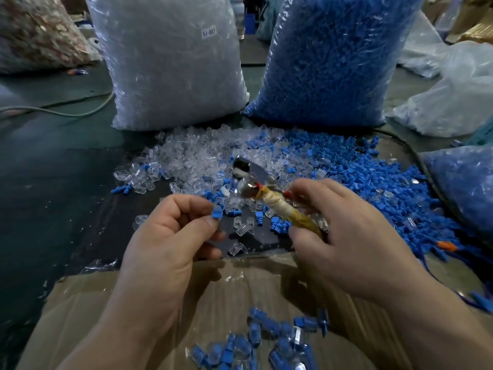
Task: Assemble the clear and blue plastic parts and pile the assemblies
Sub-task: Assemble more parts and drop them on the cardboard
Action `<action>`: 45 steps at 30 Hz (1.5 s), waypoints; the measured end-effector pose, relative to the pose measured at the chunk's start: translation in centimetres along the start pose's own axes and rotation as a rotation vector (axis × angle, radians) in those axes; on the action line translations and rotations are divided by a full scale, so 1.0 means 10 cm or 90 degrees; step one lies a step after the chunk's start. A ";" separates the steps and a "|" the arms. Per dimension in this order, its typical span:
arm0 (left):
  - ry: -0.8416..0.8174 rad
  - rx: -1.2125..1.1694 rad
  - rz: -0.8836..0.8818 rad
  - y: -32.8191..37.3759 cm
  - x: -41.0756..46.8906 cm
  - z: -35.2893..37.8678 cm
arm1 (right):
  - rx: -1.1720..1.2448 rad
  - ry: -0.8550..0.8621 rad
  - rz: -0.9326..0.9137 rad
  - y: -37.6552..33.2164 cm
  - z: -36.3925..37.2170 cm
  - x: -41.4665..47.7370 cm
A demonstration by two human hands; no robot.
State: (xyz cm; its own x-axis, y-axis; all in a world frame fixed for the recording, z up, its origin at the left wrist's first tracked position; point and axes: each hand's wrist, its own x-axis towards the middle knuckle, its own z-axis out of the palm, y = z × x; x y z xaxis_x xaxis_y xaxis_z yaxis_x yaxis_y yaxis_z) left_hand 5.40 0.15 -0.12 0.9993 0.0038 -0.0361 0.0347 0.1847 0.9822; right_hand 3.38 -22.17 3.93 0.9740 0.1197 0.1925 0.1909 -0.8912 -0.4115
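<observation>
Your dark work surface is carrying two big upright bags, the clear-parts bag and the blue-parts bag, side by side. Loose clear parts and loose blue parts are spreading in front of them. Flattened cardboard is lying nearest you, holding the assembled pieces.

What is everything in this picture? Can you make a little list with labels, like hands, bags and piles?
left hand: pinching a blue part between thumb and fingers
right hand: gripping a small hammer with a tape-wrapped handle
big bags: clear parts bag on the left, blue parts bag on the right
loose parts: clear pile and blue pile spread in front of the bags
finished pile: assemblies on the cardboard nearest the person
</observation>
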 end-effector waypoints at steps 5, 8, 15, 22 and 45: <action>-0.014 0.013 0.036 -0.01 0.02 -0.04 | -0.019 -0.078 -0.071 -0.03 -0.01 -0.03; -0.028 0.031 0.043 0.01 0.02 -0.04 | -0.013 -0.086 -0.084 -0.02 0.00 -0.04; -0.032 0.025 0.061 0.04 -0.02 -0.01 | -0.043 -0.092 -0.096 -0.02 0.00 -0.03; -0.030 0.033 0.055 0.09 -0.05 -0.01 | -0.040 -0.077 -0.090 -0.09 -0.03 -0.01; -0.047 0.404 0.069 0.02 -0.22 0.20 | -0.072 -0.001 -0.136 -0.25 0.17 -0.02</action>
State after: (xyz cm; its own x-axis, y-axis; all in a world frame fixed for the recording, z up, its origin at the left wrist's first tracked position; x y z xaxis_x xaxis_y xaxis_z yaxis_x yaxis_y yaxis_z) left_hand 3.23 -1.77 0.55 0.9948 -0.0817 0.0605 -0.0900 -0.4303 0.8982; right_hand 2.87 -19.25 3.42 0.9129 0.3118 0.2633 0.3781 -0.8890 -0.2583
